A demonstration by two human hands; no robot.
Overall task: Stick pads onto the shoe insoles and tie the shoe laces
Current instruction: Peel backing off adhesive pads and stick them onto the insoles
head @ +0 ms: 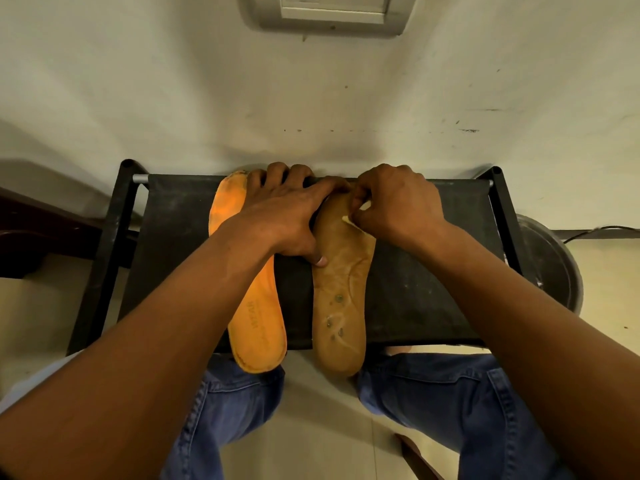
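Two insoles lie lengthwise on a black fabric stool (pixel 408 289). The orange insole (pixel 258 327) is on the left, printed side up. The tan insole (pixel 341 299) lies to its right, worn and spotted. My left hand (pixel 280 216) lies spread over the toe ends of both insoles, fingers straight, thumb touching the tan insole's left edge. My right hand (pixel 394 202) pinches a small pale pad (pixel 348 220) at the forefoot of the tan insole. Most of the pad is hidden under the fingers. No shoes or laces are in view.
The stool stands against a pale wall, its black frame posts (pixel 128 168) at the back corners. A dark round bin (pixel 550 268) sits at the right. My knees in blue jeans (pixel 433 396) are just in front of the stool. A dark wooden object (pixel 38 230) is at the left.
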